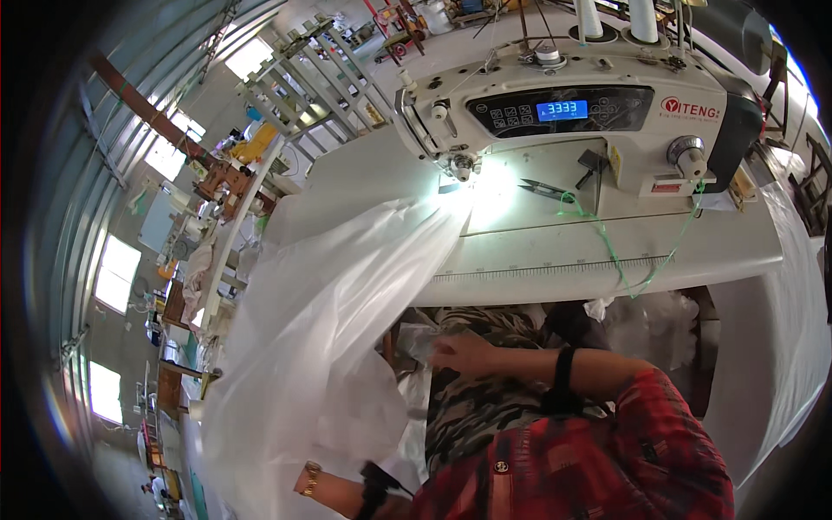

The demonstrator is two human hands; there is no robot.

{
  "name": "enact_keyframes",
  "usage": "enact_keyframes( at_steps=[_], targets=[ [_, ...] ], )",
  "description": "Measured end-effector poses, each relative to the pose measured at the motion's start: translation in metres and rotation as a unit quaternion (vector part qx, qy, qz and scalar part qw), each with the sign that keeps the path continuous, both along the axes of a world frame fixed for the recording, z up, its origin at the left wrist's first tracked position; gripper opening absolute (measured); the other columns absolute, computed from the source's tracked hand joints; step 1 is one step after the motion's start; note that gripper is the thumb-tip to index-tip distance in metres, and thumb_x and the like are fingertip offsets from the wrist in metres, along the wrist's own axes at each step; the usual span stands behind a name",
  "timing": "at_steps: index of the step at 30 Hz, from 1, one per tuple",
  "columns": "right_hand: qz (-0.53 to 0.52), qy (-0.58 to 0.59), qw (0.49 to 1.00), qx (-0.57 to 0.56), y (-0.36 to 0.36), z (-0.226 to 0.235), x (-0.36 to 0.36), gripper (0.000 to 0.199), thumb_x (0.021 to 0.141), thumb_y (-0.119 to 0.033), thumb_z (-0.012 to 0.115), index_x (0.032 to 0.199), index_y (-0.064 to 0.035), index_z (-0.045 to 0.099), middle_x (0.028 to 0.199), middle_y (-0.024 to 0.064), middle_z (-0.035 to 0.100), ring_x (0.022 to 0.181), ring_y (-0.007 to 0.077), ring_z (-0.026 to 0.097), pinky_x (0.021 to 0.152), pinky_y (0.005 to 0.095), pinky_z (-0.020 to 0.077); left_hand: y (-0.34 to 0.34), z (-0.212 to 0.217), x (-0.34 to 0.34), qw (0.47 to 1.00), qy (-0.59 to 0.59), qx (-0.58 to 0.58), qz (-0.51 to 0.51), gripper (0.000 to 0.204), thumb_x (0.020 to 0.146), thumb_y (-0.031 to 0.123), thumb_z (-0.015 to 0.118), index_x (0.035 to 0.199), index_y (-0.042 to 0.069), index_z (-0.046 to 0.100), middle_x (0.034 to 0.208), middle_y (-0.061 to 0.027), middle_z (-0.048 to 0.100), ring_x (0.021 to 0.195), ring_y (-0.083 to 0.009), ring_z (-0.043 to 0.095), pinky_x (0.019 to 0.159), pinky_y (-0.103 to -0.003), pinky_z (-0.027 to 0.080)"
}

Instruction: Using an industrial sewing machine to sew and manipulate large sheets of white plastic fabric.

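Firstly, a pale worktop (537, 251) — ruled scale along its front edge. White translucent sheet (321, 321), creased: upper end at the needle area of the worktop, under a bright lamp; remainder spilling over the front edge toward the left corner and hanging down beside the wearer's lap. White sewing machine (563, 104), blue display lit, set along the rear of the worktop.

Right hand (462, 354): below the front edge, over the camouflage-patterned lap, fingers partly bent and pointing left; cannot tell whether they grip the crumpled clear plastic (418, 342) at their tips. The sheet's hanging part lies to this hand's left, its stitching end above and beyond it. Left hand: lost to sight among the sheet's lower folds, opening and hold impossible to tell — forearm (338, 494) visible.

Two white thread cones (589, 19), beyond the worktop's rear side. Dark pointed snips (550, 189), right of the needle area. Gold-toned wristband (308, 478), left wrist. Green thread (617, 260), looping to the worktop's front edge.
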State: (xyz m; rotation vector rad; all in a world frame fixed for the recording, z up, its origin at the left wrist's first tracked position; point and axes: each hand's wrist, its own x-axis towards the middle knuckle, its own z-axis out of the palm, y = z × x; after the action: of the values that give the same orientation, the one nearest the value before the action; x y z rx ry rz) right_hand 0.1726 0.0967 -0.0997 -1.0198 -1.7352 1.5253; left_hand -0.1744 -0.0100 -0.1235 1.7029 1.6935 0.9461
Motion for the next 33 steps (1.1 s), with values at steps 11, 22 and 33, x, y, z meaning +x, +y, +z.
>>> enact_keyframes(
  at_steps=[11,22,33],
  targets=[
    [-0.140,0.299,0.942,-0.055,0.048,0.110,-0.072,0.039,0.092,-0.031,0.065,0.106,0.0051,0.063,0.096,0.0117,0.065,0.081,0.0179,0.060,0.076,0.0338,0.0492,0.058,0.094,-0.140,0.990,0.047,0.085,0.106,0.043,0.093,0.027,0.063,0.125,-0.001,0.059,0.122,-0.0193,0.061,0.114,-0.0317,0.055,0.101,-0.041,0.042],
    [-0.076,0.108,0.990,-0.052,-0.030,0.021,0.014,0.032,0.096,-0.028,0.058,0.099,0.0023,0.069,0.083,0.0011,0.068,0.076,0.0084,0.059,0.071,0.0279,0.0488,0.102,0.133,-0.212,0.962,0.040,0.153,0.221,0.042,0.092,0.026,0.065,0.123,-0.002,0.060,0.118,-0.0191,0.063,0.109,-0.0312,0.058,0.100,-0.040,0.043],
    [-0.124,0.017,0.985,-0.118,-0.076,0.023,0.044,0.041,0.097,-0.032,0.056,0.102,0.0072,0.065,0.093,0.0119,0.068,0.088,0.0165,0.061,0.083,0.0331,0.0477,0.106,0.058,-0.107,0.834,0.547,-0.063,-0.031,0.026,0.094,0.018,0.053,0.082,0.001,0.069,0.088,-0.0210,0.068,0.088,-0.0411,0.063,0.081,-0.050,0.049]
  ],
)
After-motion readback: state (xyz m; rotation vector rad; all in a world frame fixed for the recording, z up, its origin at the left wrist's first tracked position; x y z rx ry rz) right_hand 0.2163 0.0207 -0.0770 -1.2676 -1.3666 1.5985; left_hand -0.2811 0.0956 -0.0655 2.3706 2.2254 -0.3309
